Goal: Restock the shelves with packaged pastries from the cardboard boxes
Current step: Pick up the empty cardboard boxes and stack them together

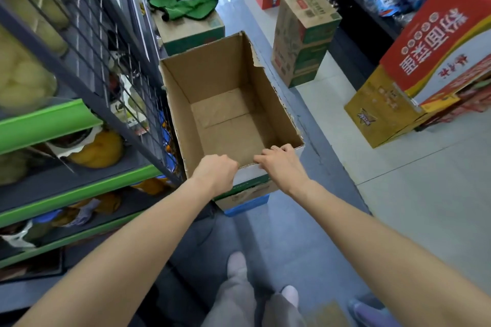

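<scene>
An open brown cardboard box [212, 71] stands in the aisle in front of me, and nothing lies inside it. My left hand [215, 171] grips its near rim, fingers curled over the edge. My right hand [281, 162] holds the same rim near the right corner, fingers hooked over the cardboard. To the left rises a shelf unit with green edge strips [50, 119]; packaged goods in yellow and clear wrappers [98, 148] lie on its levels behind a wire grid [111, 42].
A sealed box with a green cloth [183, 2] on top stands behind the open one. Another sealed carton [303, 37] and red and yellow cartons [425, 61] sit on the right. My feet [236, 263] are on the grey floor below.
</scene>
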`<state>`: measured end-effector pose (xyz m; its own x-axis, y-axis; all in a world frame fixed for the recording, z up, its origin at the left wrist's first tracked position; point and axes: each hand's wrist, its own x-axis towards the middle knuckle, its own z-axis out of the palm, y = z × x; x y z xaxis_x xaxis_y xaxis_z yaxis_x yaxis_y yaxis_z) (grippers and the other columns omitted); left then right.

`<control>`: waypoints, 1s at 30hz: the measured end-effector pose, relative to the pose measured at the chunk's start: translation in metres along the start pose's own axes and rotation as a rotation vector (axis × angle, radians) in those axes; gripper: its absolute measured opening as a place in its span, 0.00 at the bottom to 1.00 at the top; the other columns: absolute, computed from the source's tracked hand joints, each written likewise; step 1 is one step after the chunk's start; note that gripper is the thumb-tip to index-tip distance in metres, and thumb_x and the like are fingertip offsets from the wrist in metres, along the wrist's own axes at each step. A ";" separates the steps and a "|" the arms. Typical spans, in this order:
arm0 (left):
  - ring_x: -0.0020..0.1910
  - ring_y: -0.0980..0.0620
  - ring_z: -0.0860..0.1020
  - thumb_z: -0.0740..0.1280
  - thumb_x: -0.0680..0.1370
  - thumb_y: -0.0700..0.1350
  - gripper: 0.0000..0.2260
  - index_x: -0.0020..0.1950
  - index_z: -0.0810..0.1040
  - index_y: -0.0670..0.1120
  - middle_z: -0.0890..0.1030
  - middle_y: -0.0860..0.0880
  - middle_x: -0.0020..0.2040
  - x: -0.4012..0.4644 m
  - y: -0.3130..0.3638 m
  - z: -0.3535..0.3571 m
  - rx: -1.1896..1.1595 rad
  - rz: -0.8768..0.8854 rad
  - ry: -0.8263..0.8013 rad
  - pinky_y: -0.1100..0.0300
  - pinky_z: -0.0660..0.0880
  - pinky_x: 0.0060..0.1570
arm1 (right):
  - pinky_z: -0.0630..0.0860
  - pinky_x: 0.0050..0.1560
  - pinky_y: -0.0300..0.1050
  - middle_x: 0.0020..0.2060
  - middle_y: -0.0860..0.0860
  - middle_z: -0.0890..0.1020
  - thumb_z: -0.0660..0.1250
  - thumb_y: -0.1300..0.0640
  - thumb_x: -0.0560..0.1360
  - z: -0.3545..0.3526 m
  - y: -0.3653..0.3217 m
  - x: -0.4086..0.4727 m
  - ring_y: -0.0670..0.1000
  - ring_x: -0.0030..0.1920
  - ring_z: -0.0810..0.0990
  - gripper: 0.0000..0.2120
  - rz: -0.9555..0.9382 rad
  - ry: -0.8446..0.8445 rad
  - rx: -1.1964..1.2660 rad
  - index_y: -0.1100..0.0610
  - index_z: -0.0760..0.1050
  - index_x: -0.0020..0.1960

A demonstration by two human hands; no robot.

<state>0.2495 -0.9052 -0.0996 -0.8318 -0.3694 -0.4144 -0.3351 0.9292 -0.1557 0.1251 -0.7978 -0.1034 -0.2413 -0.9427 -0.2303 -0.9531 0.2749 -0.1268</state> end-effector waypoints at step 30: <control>0.48 0.41 0.81 0.58 0.80 0.44 0.11 0.60 0.74 0.48 0.82 0.45 0.50 -0.019 -0.007 -0.008 -0.039 -0.036 0.096 0.55 0.73 0.40 | 0.56 0.45 0.44 0.42 0.51 0.72 0.59 0.70 0.74 -0.015 -0.007 -0.006 0.51 0.44 0.64 0.16 -0.022 0.046 -0.010 0.53 0.71 0.56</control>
<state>0.2639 -0.9050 -0.0839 -0.8569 -0.4031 -0.3212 -0.3806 0.9151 -0.1331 0.1306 -0.7971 -0.0871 -0.2280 -0.9563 -0.1827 -0.9600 0.2521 -0.1215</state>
